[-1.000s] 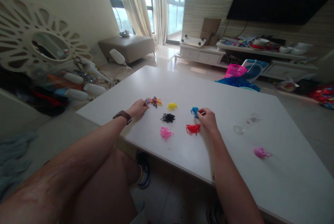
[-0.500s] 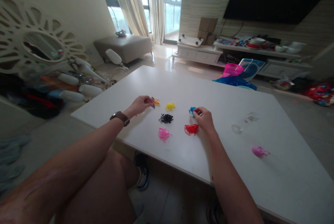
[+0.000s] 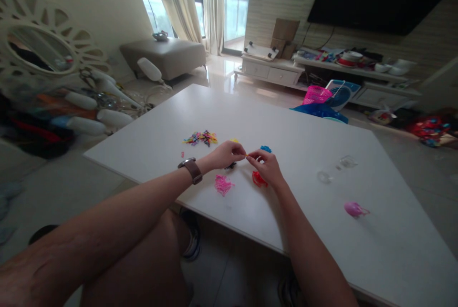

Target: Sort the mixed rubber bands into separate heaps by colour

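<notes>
My left hand (image 3: pixel 231 154) and my right hand (image 3: pixel 266 163) meet over the middle of the table, fingertips pinched together on a small yellow rubber band (image 3: pixel 246 156). Under my left hand a black pile of bands (image 3: pixel 231 166) is mostly hidden, and a yellow pile (image 3: pixel 234 140) peeks out behind it. By my right hand lie a blue pile (image 3: pixel 265 148) and a red pile (image 3: pixel 258 178), partly covered. Nearer the front edge is a pink pile (image 3: pixel 223 184). A mixed-colour heap (image 3: pixel 202 138) spreads at the left, with one loose red band (image 3: pixel 182 154) in front of it.
On the right of the white table (image 3: pixel 304 221) lie a clear plastic container (image 3: pixel 346 162), a clear ring-shaped piece (image 3: pixel 325 177) and a pinkish-purple object with a loop (image 3: pixel 355 209). A pink basket (image 3: pixel 317 94) and a blue sheet (image 3: pixel 318 111) are beyond the far edge.
My left hand has moved right from the mixed heap, and my right hand slightly left from the blue pile. They now meet on a yellow band. The mixed heap shows fully.
</notes>
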Demonstrator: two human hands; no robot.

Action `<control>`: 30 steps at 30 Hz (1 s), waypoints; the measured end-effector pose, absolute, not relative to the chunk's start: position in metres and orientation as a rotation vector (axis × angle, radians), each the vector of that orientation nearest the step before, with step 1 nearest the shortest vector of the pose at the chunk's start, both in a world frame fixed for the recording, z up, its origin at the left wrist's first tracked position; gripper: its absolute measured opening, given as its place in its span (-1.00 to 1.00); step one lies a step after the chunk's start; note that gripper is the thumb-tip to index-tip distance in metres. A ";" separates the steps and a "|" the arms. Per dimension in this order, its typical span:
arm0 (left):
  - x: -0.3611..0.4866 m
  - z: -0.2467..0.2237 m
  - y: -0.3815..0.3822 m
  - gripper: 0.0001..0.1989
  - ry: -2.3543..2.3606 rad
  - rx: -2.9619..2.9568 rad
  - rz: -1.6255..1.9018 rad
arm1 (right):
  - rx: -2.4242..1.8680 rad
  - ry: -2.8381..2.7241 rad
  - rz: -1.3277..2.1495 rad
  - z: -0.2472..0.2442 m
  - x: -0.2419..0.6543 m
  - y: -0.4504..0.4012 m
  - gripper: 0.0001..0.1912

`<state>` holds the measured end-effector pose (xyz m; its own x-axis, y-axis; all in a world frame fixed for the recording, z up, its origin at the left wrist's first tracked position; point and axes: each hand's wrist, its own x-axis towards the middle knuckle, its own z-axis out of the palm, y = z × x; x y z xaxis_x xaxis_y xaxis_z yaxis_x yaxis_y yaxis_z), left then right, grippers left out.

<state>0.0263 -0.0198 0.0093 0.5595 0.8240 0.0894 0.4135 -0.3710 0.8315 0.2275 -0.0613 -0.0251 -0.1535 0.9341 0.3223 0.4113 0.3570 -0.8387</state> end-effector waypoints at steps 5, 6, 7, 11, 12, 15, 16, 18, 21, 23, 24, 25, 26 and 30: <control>0.034 0.006 -0.018 -0.83 0.963 1.910 0.671 | -1.210 -1.655 0.732 -0.026 0.229 -0.060 -0.80; 0.034 0.006 -0.016 -0.83 0.953 1.875 0.681 | -1.212 -1.632 0.734 -0.027 0.230 -0.060 -0.81; 0.033 0.006 -0.014 -0.84 0.951 1.836 0.695 | -1.217 -1.604 0.734 -0.027 0.232 -0.059 -0.81; 0.020 0.005 0.001 -0.88 1.101 1.683 0.774 | -1.284 -1.470 0.709 -0.029 0.240 -0.055 -0.82; 0.015 0.003 0.007 -0.87 1.168 1.651 0.798 | -1.307 -1.443 0.701 -0.029 0.242 -0.054 -0.82; 0.000 -0.004 0.021 -0.84 1.352 1.573 0.835 | -1.355 -1.389 0.689 -0.033 0.248 -0.051 -0.80; -0.003 -0.007 0.024 -0.85 1.394 1.554 0.836 | -1.362 -1.379 0.687 -0.034 0.249 -0.050 -0.80; -0.005 -0.013 0.028 -0.88 1.464 1.536 0.817 | -1.367 -1.371 0.689 -0.037 0.251 -0.048 -0.79; -0.001 -0.018 0.029 -0.88 1.519 1.520 0.799 | -1.367 -1.368 0.690 -0.041 0.253 -0.046 -0.80; 0.003 -0.019 0.029 -0.85 1.512 1.506 0.806 | -1.368 -1.364 0.696 -0.043 0.254 -0.045 -0.80; 0.004 -0.019 0.030 -0.83 1.504 1.503 0.806 | -1.365 -1.366 0.704 -0.044 0.255 -0.045 -0.80; 0.005 -0.018 0.030 -0.81 1.503 1.502 0.802 | -1.360 -1.370 0.713 -0.044 0.256 -0.045 -0.80; 0.005 -0.018 0.032 -0.81 1.507 1.501 0.798 | -1.354 -1.378 0.723 -0.044 0.257 -0.045 -0.80; -0.001 -0.015 0.038 -0.83 1.537 1.457 0.830 | -1.325 -1.450 0.756 -0.039 0.264 -0.046 -0.85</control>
<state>-0.0015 0.0383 -0.0153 0.0286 0.9911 -0.1303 0.4352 0.1050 0.8942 0.2639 -0.0460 -0.0393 0.0891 0.9636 0.2519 0.3449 0.2074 -0.9154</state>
